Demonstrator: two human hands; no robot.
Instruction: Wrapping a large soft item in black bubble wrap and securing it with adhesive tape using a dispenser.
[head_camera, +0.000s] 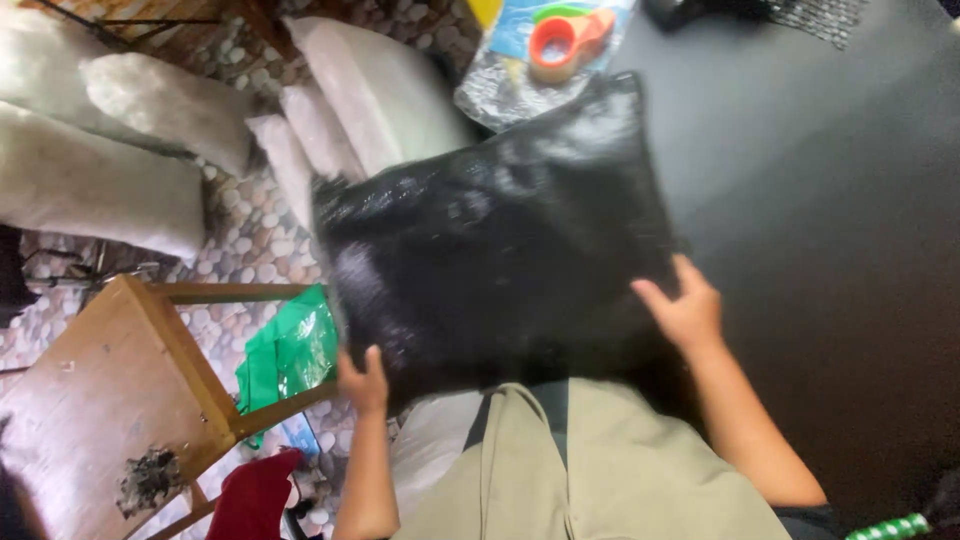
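The person is holding a big black plastic bag (500, 240) by its two near corners, over the left edge of the dark table (830, 200). The left hand (364, 380) is reaching up from a bent forearm, fingers curled around the bag's near left corner and gripping it. The right hand (685, 308) is stretching farther forward on a straighter arm, fingers pressing flat against the bag's near right edge with the thumb pointing left; it is touching the bag, though I cannot tell if it is truly clasping it. The bag is looking stuffed and shiny, tilting away toward the far side. To the left, white pillows (150, 110) are lying on the pebbled floor, and a wooden stool (110, 390) is standing near left.
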